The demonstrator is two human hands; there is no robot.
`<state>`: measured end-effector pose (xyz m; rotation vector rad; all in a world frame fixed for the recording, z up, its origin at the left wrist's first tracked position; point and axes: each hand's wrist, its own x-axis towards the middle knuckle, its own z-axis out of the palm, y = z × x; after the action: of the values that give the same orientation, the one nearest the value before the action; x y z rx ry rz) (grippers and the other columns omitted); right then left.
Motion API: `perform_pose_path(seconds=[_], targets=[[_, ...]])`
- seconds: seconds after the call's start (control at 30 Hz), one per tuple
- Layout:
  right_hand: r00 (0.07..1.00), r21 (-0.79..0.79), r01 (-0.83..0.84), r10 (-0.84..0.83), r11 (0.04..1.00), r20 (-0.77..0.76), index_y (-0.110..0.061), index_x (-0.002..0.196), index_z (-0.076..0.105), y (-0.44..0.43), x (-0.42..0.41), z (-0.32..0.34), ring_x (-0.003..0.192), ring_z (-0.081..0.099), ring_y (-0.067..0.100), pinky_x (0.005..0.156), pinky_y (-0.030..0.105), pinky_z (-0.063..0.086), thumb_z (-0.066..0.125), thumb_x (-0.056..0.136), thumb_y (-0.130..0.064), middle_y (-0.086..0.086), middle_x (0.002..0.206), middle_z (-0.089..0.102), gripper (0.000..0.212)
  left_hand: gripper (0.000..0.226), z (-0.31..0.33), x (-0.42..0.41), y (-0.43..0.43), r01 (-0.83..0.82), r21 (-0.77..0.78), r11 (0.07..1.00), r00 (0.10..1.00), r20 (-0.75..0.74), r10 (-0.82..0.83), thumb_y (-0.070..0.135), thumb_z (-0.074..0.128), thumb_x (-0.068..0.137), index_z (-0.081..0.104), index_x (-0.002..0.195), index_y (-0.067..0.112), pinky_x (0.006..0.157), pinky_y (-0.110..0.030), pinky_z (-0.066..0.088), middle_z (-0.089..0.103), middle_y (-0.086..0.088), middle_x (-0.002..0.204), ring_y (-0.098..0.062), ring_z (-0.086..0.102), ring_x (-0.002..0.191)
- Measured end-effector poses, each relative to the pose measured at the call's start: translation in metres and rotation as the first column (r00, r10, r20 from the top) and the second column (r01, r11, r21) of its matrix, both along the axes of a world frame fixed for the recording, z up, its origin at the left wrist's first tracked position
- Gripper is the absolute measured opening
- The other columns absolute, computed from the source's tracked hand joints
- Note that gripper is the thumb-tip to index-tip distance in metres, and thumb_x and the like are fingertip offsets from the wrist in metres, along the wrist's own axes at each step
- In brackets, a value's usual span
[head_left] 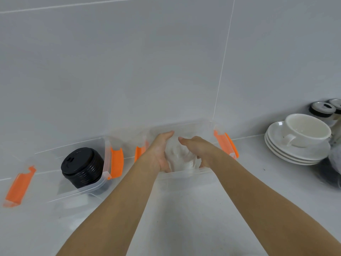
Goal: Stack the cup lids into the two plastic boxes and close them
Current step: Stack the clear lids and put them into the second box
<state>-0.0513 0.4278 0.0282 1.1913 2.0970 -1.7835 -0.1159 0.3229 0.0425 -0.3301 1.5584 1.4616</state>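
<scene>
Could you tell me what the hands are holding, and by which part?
A stack of clear cup lids, gripped by its sides between the left hand and right hand, inside the right-hand plastic box.

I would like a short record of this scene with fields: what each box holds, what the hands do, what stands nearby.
left box: open, a stack of black cup lids inside
right box: open, a stack of clear cup lids inside
left hand: grips the clear stack, left side
right hand: grips the clear stack, right side
nearby: white cup on stacked saucers, far right
</scene>
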Motion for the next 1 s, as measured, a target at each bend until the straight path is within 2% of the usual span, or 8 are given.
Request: perform_pose_path(seconds=[0.13, 0.27, 0.47, 0.53, 0.7, 0.8, 0.87, 1.0], targets=[[1.000, -0.040, 0.010, -0.011, 0.999, -0.023, -0.014, 0.143, 0.020, 0.000, 0.001, 0.001, 0.138, 0.025, 0.032, 0.104, 0.050, 0.029, 0.046, 0.086, -0.056, 0.009, 0.152, 0.026, 0.075, 0.083, 0.001, -0.001, -0.001, 0.002, 0.001, 1.000, 0.999, 0.032, -0.002, 0.060, 0.056, 0.077, 0.036, 0.143, 0.013, 0.108, -0.046, 0.029, 0.044, -0.012, 0.142, -0.031, 0.042, 0.129], [0.999, -0.038, 0.016, -0.017, 0.999, -0.029, -0.013, 0.142, 0.024, 0.001, 0.002, 0.003, 0.136, 0.028, 0.032, 0.102, 0.048, 0.031, 0.042, 0.088, -0.056, 0.009, 0.150, 0.029, 0.072, 0.068, 0.001, 0.001, -0.001, -0.119, 0.015, 0.993, 0.992, 0.040, 0.118, 0.055, 0.060, 0.078, 0.051, 0.130, 0.013, 0.076, -0.034, 0.047, 0.062, -0.006, 0.122, -0.025, 0.061, 0.102], [1.000, -0.045, -0.019, 0.018, 0.999, -0.020, -0.016, 0.132, 0.042, -0.001, 0.004, 0.004, 0.123, 0.041, 0.027, 0.083, 0.040, 0.039, 0.041, 0.087, -0.058, 0.009, 0.142, 0.040, 0.061, 0.069, 0.001, 0.003, 0.000, -0.087, -0.011, 0.996, 0.996, -0.007, 0.087, 0.057, 0.058, 0.079, 0.047, 0.133, 0.016, 0.082, -0.033, 0.044, 0.060, -0.007, 0.123, -0.025, 0.059, 0.109], [1.000, -0.045, -0.013, 0.012, 0.999, -0.019, -0.015, 0.133, 0.041, -0.002, 0.004, 0.005, 0.124, 0.040, 0.028, 0.085, 0.041, 0.039, 0.041, 0.088, -0.057, 0.009, 0.143, 0.039, 0.061, 0.070, 0.000, 0.003, 0.000, -0.096, -0.020, 0.995, 0.995, -0.024, 0.096, 0.057, 0.060, 0.077, 0.044, 0.135, 0.020, 0.084, -0.034, 0.046, 0.060, -0.006, 0.126, -0.026, 0.060, 0.110], [0.997, -0.033, 0.061, -0.062, 0.998, -0.035, -0.013, 0.142, 0.024, -0.002, 0.003, 0.010, 0.135, 0.031, 0.030, 0.100, 0.040, 0.032, 0.041, 0.089, -0.055, 0.008, 0.149, 0.030, 0.069, 0.067, 0.004, 0.002, -0.003, -0.122, -0.061, 0.991, 0.990, -0.083, 0.117, 0.053, 0.061, 0.078, 0.051, 0.127, 0.010, 0.062, -0.033, 0.045, 0.062, -0.008, 0.120, -0.025, 0.062, 0.098], [0.993, 0.033, 0.098, -0.095, 0.995, -0.074, -0.010, 0.145, 0.009, -0.001, 0.004, 0.011, 0.135, 0.030, 0.031, 0.103, 0.039, 0.030, 0.044, 0.090, -0.050, 0.010, 0.150, 0.029, 0.077, 0.080, 0.009, 0.001, -0.006, -0.139, -0.048, 0.989, 0.985, -0.110, 0.133, 0.053, 0.062, 0.076, 0.037, 0.140, 0.011, 0.084, -0.034, 0.048, 0.051, -0.010, 0.135, -0.025, 0.053, 0.118], [0.991, 0.093, 0.100, -0.090, 0.991, -0.100, -0.008, 0.145, 0.004, 0.001, 0.006, 0.015, 0.135, 0.030, 0.032, 0.103, 0.038, 0.031, 0.047, 0.090, -0.046, 0.012, 0.150, 0.029, 0.080, 0.084, 0.016, 0.000, -0.009, -0.113, -0.024, 0.993, 0.986, -0.129, 0.109, 0.054, 0.059, 0.079, 0.030, 0.145, 0.011, 0.101, -0.034, 0.037, 0.041, -0.012, 0.144, -0.025, 0.043, 0.129], [0.985, 0.165, 0.104, -0.079, 0.981, -0.154, -0.008, 0.144, 0.007, 0.004, 0.009, 0.035, 0.135, 0.031, 0.031, 0.098, 0.037, 0.032, 0.049, 0.089, -0.045, 0.012, 0.150, 0.028, 0.079, 0.079, 0.041, 0.000, -0.016, -0.041, 0.024, 0.999, 0.977, -0.211, 0.045, 0.049, 0.054, 0.084, 0.026, 0.147, 0.009, 0.113, -0.038, 0.024, 0.026, -0.017, 0.153, -0.026, 0.026, 0.141]])
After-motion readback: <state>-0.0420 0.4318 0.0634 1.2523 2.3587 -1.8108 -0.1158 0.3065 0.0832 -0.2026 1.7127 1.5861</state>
